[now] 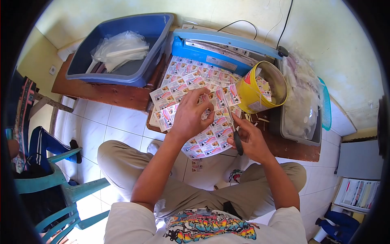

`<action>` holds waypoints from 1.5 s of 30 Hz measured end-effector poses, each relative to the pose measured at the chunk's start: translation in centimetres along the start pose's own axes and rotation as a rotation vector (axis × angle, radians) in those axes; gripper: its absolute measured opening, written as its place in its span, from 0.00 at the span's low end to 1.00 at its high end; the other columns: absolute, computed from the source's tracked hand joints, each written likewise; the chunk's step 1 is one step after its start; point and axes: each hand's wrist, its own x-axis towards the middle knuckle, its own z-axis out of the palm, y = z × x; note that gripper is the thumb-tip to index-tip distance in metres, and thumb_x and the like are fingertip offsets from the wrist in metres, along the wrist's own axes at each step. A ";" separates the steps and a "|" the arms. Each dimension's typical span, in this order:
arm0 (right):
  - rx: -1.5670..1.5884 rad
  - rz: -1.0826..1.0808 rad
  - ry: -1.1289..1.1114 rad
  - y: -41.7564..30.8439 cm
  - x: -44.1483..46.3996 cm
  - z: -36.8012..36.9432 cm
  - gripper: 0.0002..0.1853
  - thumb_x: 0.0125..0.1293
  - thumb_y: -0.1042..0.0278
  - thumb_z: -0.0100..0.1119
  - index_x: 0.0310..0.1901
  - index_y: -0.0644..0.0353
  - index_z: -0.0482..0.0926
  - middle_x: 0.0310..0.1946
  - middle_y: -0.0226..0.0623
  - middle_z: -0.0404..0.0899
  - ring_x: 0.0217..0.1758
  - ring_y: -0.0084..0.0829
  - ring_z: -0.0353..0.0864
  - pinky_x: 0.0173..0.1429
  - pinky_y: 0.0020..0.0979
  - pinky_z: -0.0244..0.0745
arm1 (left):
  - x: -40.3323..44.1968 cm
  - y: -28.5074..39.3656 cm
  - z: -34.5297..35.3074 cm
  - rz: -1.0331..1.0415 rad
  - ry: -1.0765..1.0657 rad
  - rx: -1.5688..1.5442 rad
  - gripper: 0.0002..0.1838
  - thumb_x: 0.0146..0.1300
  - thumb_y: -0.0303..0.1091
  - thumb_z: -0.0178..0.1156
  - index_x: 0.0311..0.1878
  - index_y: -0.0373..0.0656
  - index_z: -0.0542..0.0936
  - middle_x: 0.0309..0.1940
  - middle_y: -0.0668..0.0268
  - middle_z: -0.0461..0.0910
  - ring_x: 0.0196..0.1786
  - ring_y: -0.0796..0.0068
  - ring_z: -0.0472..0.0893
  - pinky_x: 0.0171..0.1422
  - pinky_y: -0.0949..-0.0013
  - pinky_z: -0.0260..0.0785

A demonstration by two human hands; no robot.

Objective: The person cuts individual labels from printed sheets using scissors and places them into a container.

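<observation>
Sheets of printed labels (209, 140) lie overlapping at the table's front edge, some hanging over it. My left hand (193, 112) rests on the sheets with fingers bent; whether a sheet is pinched between thumb and fingers is hidden. My right hand (252, 140) is wrapped round scissors with dark handles (238, 143), at the right edge of the sheets. Just beyond my hands stands a tilted yellow bucket (248, 91) with label pieces inside. Behind the sheets is a blue paper cutter (211, 57), its long arm lying across the back.
A blue tub (148, 71) with plastic bags stands at the back left. On the right, a grey tray (298, 138) holds clear plastic bags beside a turquoise basket (326, 105). A green chair (44, 183) is at the left. Shelved books (357, 193) show at the far right.
</observation>
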 end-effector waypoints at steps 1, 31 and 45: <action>-0.002 0.001 -0.002 0.1 0.0 0.0 0.46 0.64 0.67 0.78 0.81 0.53 0.64 0.50 0.33 0.71 0.42 0.18 0.78 0.46 0.23 0.77 | 0.0 0.0 0.0 -0.001 -0.002 -0.002 0.09 0.51 0.27 0.73 0.35 0.45 0.82 0.58 0.57 0.79 0.61 0.52 0.80 0.65 0.52 0.73; 0.016 0.023 -0.033 0.0 0.4 -0.1 0.45 0.65 0.69 0.77 0.81 0.59 0.63 0.49 0.35 0.70 0.42 0.19 0.80 0.47 0.23 0.78 | 0.1 -0.3 -0.1 -0.001 -0.005 0.007 0.10 0.52 0.28 0.72 0.38 0.46 0.82 0.58 0.59 0.79 0.62 0.52 0.79 0.68 0.50 0.71; 0.085 0.057 -0.055 0.3 0.4 -0.1 0.44 0.66 0.71 0.75 0.81 0.60 0.62 0.51 0.36 0.72 0.39 0.18 0.78 0.42 0.24 0.78 | 0.0 -0.7 0.1 0.008 -0.002 0.017 0.08 0.52 0.28 0.72 0.34 0.46 0.82 0.60 0.59 0.80 0.63 0.53 0.78 0.70 0.49 0.68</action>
